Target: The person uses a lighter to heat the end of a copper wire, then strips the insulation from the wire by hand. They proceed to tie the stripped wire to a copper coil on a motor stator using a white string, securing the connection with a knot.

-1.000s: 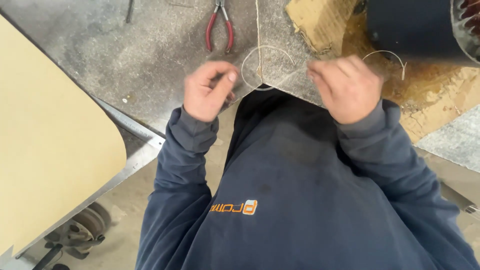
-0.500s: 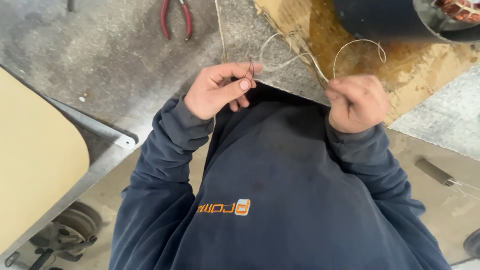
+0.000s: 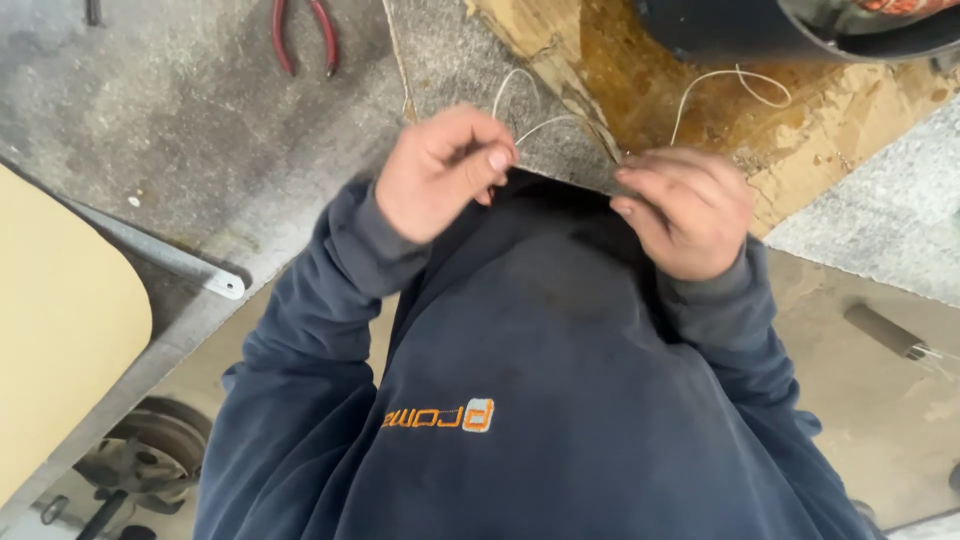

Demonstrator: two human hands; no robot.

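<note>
A thin pale cord (image 3: 700, 85) loops over the grey bench top and the brown stained patch. My left hand (image 3: 440, 170) pinches one part of it between thumb and fingers at the bench's front corner. My right hand (image 3: 685, 210) is closed on another part of the same cord, a short way to the right. Both hands sit just above my dark blue sweatshirt, with the cord stretched between them.
Red-handled pliers (image 3: 300, 35) lie on the grey bench at the top left. A dark round housing (image 3: 760, 30) stands at the top right above the brown stained patch (image 3: 650, 70). A tan board (image 3: 60, 330) is at the left, and a metal bracket (image 3: 170, 260) beside it.
The hands have drawn closer together and the cord loops have shrunk. The view has shifted, so the pliers now sit further left.
</note>
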